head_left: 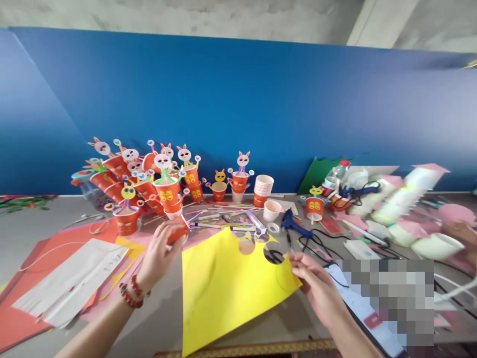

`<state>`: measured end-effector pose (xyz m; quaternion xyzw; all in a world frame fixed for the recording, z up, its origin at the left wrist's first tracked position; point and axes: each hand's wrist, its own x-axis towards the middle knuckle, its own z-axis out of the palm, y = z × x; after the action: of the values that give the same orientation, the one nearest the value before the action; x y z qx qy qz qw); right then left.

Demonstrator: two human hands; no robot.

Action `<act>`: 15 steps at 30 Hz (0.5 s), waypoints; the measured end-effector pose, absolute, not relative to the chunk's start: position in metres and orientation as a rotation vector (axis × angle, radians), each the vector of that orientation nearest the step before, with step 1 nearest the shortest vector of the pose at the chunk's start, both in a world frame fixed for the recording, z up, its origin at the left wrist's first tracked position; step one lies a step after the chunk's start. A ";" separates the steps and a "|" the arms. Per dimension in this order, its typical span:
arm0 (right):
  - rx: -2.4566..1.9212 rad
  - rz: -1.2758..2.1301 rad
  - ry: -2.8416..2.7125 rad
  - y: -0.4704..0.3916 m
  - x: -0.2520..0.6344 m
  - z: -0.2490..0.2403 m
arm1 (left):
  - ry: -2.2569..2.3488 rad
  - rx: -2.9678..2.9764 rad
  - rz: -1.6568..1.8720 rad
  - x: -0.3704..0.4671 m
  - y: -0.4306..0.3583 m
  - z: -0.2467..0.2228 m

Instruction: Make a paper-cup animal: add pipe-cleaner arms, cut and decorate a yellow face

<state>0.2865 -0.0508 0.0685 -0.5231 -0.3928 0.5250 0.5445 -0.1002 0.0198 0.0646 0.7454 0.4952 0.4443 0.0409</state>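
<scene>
A large yellow paper sheet (pixel 227 293) hangs tilted above the table, its right corner pinched in my right hand (pixel 311 278). Round holes run along the sheet's upper edge, and a faint circle outline shows near the pinched corner. Left of the sheet, my left hand (pixel 162 251), with red beaded bracelets at the wrist, curls its fingers around a red paper cup (pixel 176 232) that is partly hidden by the hand. Behind that hand stand stacked red cups (pixel 167 191) decorated with paper rabbit faces and coloured stick arms.
At left lie orange paper (pixel 22 313) and a white paper bag (pixel 74 283). A blue glue gun (pixel 296 224) with a black cord rests beyond the sheet, near a cup stack (pixel 263 186). A phone (pixel 368 313) lies at right. Another person's hand (pixel 464 238) shows at the far right.
</scene>
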 end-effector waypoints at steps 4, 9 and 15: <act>-1.174 0.974 -0.932 -0.050 0.308 0.084 | 1.359 2.009 1.346 -0.092 -0.001 0.059; -0.938 0.778 -0.817 -0.058 0.310 0.111 | 0.617 2.113 1.063 -0.058 -0.050 0.070; -0.786 0.990 -0.840 -0.068 0.232 0.098 | 0.219 1.304 0.752 0.018 -0.053 0.064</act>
<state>0.2323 -0.0681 0.0984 -0.3564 -0.3809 0.4488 0.7256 0.0177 -0.0529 0.0644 0.5908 0.0993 0.3407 0.7246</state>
